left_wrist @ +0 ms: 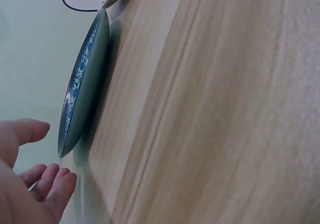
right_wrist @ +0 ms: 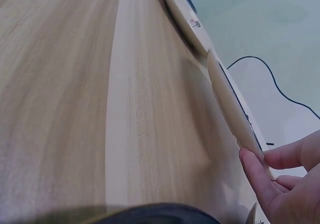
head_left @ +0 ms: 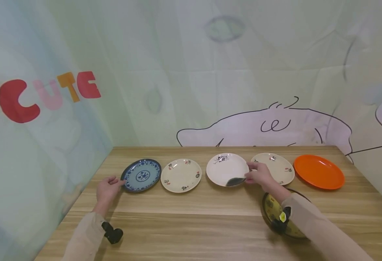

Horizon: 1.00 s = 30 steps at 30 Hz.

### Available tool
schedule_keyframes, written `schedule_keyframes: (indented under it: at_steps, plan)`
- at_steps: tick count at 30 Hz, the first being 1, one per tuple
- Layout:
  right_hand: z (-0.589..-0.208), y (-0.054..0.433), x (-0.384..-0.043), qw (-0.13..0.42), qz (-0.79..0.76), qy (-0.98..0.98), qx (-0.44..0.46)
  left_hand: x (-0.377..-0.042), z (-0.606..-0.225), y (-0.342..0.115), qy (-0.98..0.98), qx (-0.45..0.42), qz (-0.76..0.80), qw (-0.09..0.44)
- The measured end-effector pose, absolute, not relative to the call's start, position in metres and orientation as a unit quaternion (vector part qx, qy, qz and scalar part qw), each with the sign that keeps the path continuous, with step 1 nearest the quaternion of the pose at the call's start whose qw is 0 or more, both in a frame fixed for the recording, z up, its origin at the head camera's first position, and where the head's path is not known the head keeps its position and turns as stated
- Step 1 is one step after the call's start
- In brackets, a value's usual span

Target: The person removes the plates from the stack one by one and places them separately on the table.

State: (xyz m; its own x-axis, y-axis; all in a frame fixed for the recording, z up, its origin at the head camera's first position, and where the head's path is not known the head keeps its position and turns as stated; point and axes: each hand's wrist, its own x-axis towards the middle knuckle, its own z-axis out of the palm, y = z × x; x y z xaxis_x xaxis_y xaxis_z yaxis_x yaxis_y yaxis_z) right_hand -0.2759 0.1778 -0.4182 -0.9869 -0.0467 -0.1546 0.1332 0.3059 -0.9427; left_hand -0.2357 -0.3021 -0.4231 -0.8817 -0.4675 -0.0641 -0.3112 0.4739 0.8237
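A white plate with a dark leaf and a flower spray is pinched at its right rim by my right hand. Thumb and fingers grip that rim in the right wrist view, and a shadow falls on the wood beneath the plate. At the left, a blue patterned plate lies on the table. My left hand is at its left rim in the head view. The left wrist view shows the thumb and fingers spread apart, with the plate's edge just beyond them.
Between the blue and white plates lies a cream plate. Another cream plate sits behind my right hand, and an orange oval plate at the far right. A dark-rimmed yellow-green dish is partly under my right forearm on the wooden table.
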Motion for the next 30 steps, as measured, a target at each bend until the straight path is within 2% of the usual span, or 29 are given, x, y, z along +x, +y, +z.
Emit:
schedule_keyframes:
  at_steps: [15,30]
  plan:
    - [-0.430,0.164,-0.286,0.060,-0.628,0.773,0.073,-0.237,-0.427,-0.303,-0.851,0.230,-0.464,0.084]
    - [-0.431,0.162,-0.279,0.052,-0.588,0.807,0.036,-0.234,-0.432,-0.304,-0.855,0.223,-0.461,0.090]
